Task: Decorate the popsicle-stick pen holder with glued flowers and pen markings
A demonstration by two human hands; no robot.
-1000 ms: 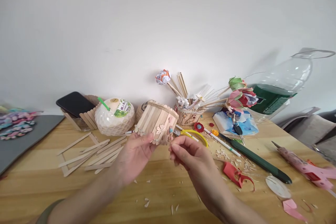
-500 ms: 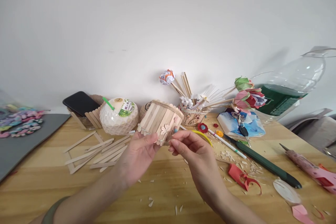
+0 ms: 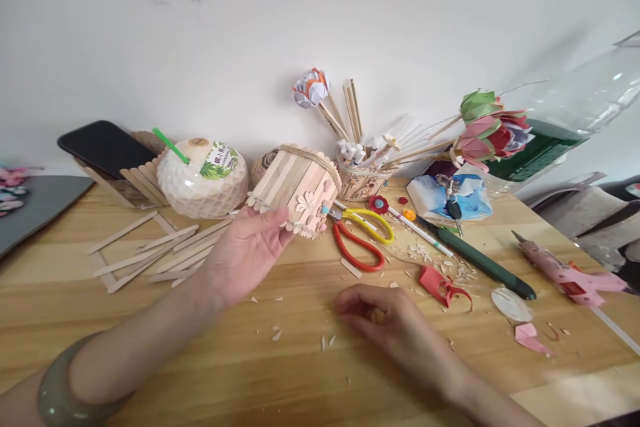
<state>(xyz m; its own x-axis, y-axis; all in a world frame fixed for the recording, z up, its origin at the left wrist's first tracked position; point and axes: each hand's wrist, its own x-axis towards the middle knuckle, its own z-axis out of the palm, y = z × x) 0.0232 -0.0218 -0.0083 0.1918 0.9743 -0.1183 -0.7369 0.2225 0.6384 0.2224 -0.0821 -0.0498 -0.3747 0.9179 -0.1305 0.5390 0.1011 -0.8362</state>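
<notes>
Holder: your left hand grips the craft-stick pot from below, tilted, above the tabletop, decorated side toward you for inspection.
Right hand: your right hand rests low on the tabletop among wood shavings, fingers curled narrow; whether they pinch anything, you cannot tell.
Tools: scissors lie just beside the pot, within reach.
Stock: loose sticks lie left.
</notes>
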